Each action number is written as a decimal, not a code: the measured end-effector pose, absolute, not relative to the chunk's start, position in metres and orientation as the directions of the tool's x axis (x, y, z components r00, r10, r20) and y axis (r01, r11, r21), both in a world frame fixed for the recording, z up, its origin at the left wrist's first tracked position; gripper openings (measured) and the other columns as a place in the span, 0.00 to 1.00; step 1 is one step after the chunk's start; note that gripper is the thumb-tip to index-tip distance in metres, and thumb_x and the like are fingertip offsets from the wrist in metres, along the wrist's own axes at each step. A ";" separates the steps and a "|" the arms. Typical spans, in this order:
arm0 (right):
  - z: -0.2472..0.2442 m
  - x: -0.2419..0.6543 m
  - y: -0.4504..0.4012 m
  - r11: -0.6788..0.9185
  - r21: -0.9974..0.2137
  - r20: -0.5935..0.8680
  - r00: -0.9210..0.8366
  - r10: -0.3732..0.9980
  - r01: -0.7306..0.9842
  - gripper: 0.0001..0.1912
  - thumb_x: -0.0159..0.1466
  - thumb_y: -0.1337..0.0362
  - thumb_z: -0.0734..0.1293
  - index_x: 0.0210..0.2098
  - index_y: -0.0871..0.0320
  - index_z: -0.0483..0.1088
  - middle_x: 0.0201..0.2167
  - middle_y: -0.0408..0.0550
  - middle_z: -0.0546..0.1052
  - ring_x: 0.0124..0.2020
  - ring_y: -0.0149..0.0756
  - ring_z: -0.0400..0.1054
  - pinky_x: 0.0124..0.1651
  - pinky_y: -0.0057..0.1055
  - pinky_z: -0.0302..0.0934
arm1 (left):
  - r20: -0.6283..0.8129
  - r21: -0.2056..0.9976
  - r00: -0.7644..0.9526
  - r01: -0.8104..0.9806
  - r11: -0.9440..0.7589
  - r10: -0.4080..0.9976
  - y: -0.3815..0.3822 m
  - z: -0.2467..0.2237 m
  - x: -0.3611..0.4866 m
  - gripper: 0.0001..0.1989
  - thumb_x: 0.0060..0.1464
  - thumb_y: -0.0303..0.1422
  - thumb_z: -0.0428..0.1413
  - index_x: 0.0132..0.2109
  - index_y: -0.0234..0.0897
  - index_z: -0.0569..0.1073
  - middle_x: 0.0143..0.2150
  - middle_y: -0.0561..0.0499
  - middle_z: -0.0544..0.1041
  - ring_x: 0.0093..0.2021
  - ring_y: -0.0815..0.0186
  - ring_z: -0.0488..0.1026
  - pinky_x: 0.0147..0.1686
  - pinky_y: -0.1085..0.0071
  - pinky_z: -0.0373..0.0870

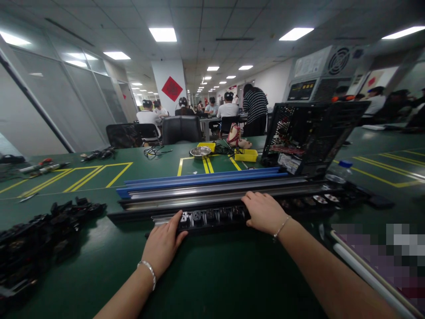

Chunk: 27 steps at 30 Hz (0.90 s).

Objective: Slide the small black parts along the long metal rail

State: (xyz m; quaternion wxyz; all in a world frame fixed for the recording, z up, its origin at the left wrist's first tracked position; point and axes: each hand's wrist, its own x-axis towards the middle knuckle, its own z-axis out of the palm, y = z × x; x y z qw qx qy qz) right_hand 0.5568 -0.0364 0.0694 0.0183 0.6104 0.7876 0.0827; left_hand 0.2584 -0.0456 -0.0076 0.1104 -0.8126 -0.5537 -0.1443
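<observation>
A long black strip with a row of sockets (217, 217) lies across the green table. My left hand (162, 243) grips its left end, thumb on the near edge and fingers over the top. My right hand (264, 212) holds the same strip farther along, to the right of the visible sockets; its fingertips reach over the far edge. Just behind the strip, metal rails (192, 194) and a blue rail (212, 177) lie roughly parallel to it. More round sockets (320, 199) show on the right, beyond my right hand.
Black parts (59, 226) are heaped at the left. An open computer case (312, 133) stands at the back right, near a yellow tray (245, 155) and a metal bowl (200, 151). A clear bottle (340, 173) is beside the case. People sit and stand farther back.
</observation>
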 end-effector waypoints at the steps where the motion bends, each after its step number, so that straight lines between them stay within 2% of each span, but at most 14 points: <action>1: 0.075 0.550 -0.036 0.256 0.136 0.075 -0.268 0.961 0.957 0.25 0.47 0.57 0.70 0.43 0.58 0.67 0.44 0.55 0.70 0.45 0.48 0.64 0.46 0.42 0.56 | 0.355 -0.020 0.341 0.934 -0.358 0.870 -0.046 -0.007 0.259 0.25 0.60 0.40 0.43 0.61 0.35 0.55 0.43 0.43 0.77 0.41 0.59 0.74 0.40 0.63 0.67; 4: 0.087 0.528 -0.035 0.354 0.027 0.106 -0.355 0.929 0.935 0.28 0.50 0.51 0.68 0.48 0.56 0.65 0.47 0.53 0.70 0.47 0.47 0.63 0.48 0.41 0.56 | 0.353 -0.013 0.338 0.934 -0.356 0.873 -0.045 -0.006 0.262 0.24 0.60 0.40 0.43 0.61 0.35 0.55 0.42 0.44 0.77 0.40 0.60 0.74 0.39 0.64 0.67; 7: 0.084 0.506 -0.034 0.433 -0.103 0.197 -0.409 0.891 0.895 0.26 0.56 0.49 0.63 0.49 0.57 0.65 0.48 0.52 0.70 0.49 0.44 0.62 0.52 0.40 0.54 | 0.365 -0.006 0.352 0.927 -0.375 0.862 -0.041 -0.006 0.263 0.24 0.60 0.39 0.44 0.61 0.35 0.55 0.43 0.44 0.76 0.41 0.60 0.73 0.40 0.64 0.66; 10: 0.065 0.490 -0.034 0.418 -0.157 0.351 -0.345 0.870 0.895 0.20 0.61 0.51 0.59 0.48 0.53 0.65 0.50 0.49 0.70 0.53 0.42 0.60 0.58 0.47 0.45 | 0.399 -0.005 0.373 0.914 -0.405 0.837 -0.037 -0.008 0.262 0.24 0.60 0.38 0.44 0.61 0.35 0.55 0.49 0.42 0.73 0.44 0.60 0.72 0.41 0.64 0.66; 13: 0.038 0.482 -0.034 0.381 -0.175 0.475 -0.261 0.840 0.908 0.17 0.63 0.54 0.56 0.47 0.52 0.66 0.50 0.48 0.71 0.54 0.42 0.59 0.60 0.53 0.36 | 0.434 0.000 0.361 0.916 -0.400 0.826 -0.034 -0.012 0.261 0.23 0.59 0.38 0.45 0.60 0.37 0.57 0.55 0.42 0.68 0.48 0.59 0.70 0.41 0.64 0.67; 16: 0.014 0.478 -0.034 0.367 -0.180 0.550 -0.216 0.807 0.913 0.15 0.64 0.59 0.55 0.44 0.55 0.68 0.48 0.49 0.73 0.51 0.39 0.62 0.61 0.49 0.36 | 0.473 0.022 0.333 0.921 -0.389 0.815 -0.033 -0.015 0.260 0.25 0.57 0.39 0.48 0.60 0.36 0.57 0.55 0.42 0.67 0.49 0.58 0.68 0.44 0.63 0.67; 19: 0.001 0.475 -0.032 0.377 -0.170 0.602 -0.207 0.771 0.910 0.15 0.64 0.62 0.55 0.44 0.56 0.69 0.46 0.49 0.74 0.49 0.38 0.64 0.61 0.45 0.39 | 0.525 0.005 0.330 0.921 -0.391 0.784 -0.038 -0.014 0.261 0.26 0.56 0.37 0.49 0.62 0.41 0.56 0.59 0.42 0.63 0.57 0.55 0.60 0.51 0.58 0.62; 22: -0.001 0.474 -0.032 0.388 -0.149 0.632 -0.214 0.745 0.910 0.15 0.64 0.62 0.56 0.44 0.56 0.69 0.45 0.48 0.74 0.49 0.37 0.64 0.61 0.46 0.36 | 0.508 -0.052 0.371 0.914 -0.402 0.777 -0.044 -0.013 0.264 0.25 0.57 0.35 0.48 0.61 0.50 0.57 0.64 0.46 0.56 0.63 0.52 0.50 0.54 0.53 0.57; 27: 0.000 0.474 -0.033 0.386 -0.111 0.645 -0.229 0.729 0.916 0.15 0.65 0.62 0.56 0.47 0.55 0.68 0.46 0.47 0.74 0.51 0.39 0.62 0.62 0.50 0.29 | 0.449 -0.082 0.360 0.928 -0.363 0.818 -0.050 -0.015 0.267 0.28 0.56 0.36 0.49 0.62 0.54 0.53 0.64 0.47 0.57 0.64 0.50 0.48 0.57 0.45 0.47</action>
